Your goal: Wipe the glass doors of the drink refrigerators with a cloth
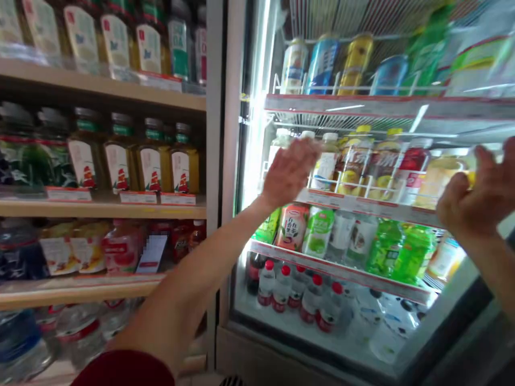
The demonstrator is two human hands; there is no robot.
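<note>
My left hand (292,169) reaches out in front of the lit drinks fridge, level with its middle shelf (341,200). Its fingers are stretched out and blurred, and I see nothing in them. Behind it stand white-capped bottles (325,161) and yellow-capped bottles (356,161), partly covered by the hand. At the right edge, my right hand (480,198) is raised with thumb and fingers apart, holding nothing visible. Closest to it is a bottle of pale yellow drink (438,179). Whether either hand touches the fridge I cannot tell.
Cans (322,64) fill the top fridge shelf. Lower down are a red carton (293,228), green bottles (386,249) and red-capped water bottles (314,297). Wooden shelves (100,209) at left hold juice bottles (151,158) and a small leaning screen (152,252).
</note>
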